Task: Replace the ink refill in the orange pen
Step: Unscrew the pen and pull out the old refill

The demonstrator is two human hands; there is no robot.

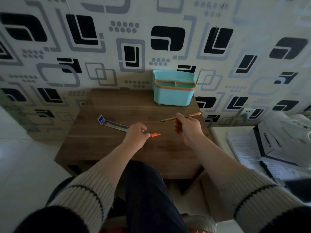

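- Cap [155, 135] pinched in my left hand [135, 134], low over the middle of the table [104, 148].
- My right hand [186, 126] grips the orange pen [192, 115] by its barrel, tip pointing left, toward the right edge.
- Refill packet [111, 123] lies flat left of my left hand, unopened as far as I can tell.
- Teal holder [173, 94] stands at the back right corner.
- The pen is uncapped; next I likely set the cap down and open the barrel.

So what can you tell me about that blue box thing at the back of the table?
The organizer box looks like light blue plastic with an orange-brown band round its rim and a divider splitting the top into two compartments. It stands upright on small feet at the far edge of the wooden table, against the patterned wall. No hand touches it, and nothing visible pokes out.
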